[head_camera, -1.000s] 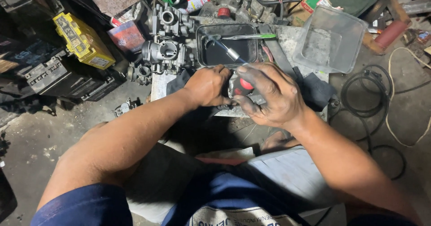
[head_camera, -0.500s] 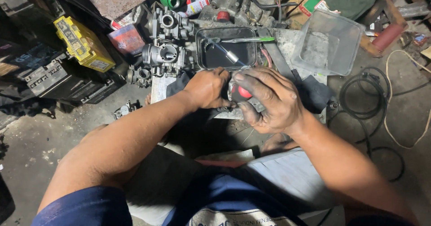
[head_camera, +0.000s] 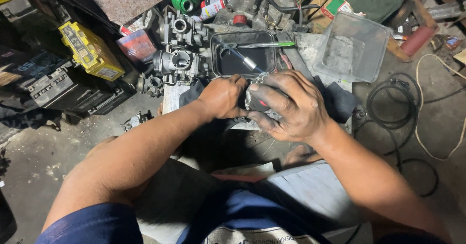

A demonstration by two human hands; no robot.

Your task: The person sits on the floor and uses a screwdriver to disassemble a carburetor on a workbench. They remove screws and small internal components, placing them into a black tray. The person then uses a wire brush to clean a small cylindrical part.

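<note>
Right hand: the right hand [head_camera: 290, 109] is curled around a dark tool handle with a red spot [head_camera: 258, 102]; fingers wrapped over the top, thumb below; the grip is pressed tight on the handle
Left hand: the left hand [head_camera: 223, 96] is closed into a loose fist just beside the right, its knuckles touching the handle end; what it pinches is hidden under the fingers, so I cannot tell
Handle: held between both hands, above the front edge of a pale slab [head_camera: 172, 96]; most of it covered by the right fingers
Black tray: a black tray [head_camera: 218, 59] lies just behind the hands; a green-handled tool [head_camera: 266, 44] rests across its far rim; a thin metal rod [head_camera: 243, 59] lies slanted inside it
Metal parts: two grey carburettors [head_camera: 178, 59] stand to the left of the tray, one behind the other; a smaller one [head_camera: 150, 83] sits lower left
Right side: a clear plastic tub [head_camera: 352, 47] stands right of the tray; a dark cloth [head_camera: 340, 102] lies beside the right wrist; black cable coils [head_camera: 388, 98] lie on the floor further right
Left side: a yellow box [head_camera: 90, 51] leans on dark batteries [head_camera: 58, 91]
Far edge: a green cap [head_camera: 185, 0] and a spray can [head_camera: 211, 7] lie well apart from the hands
</note>
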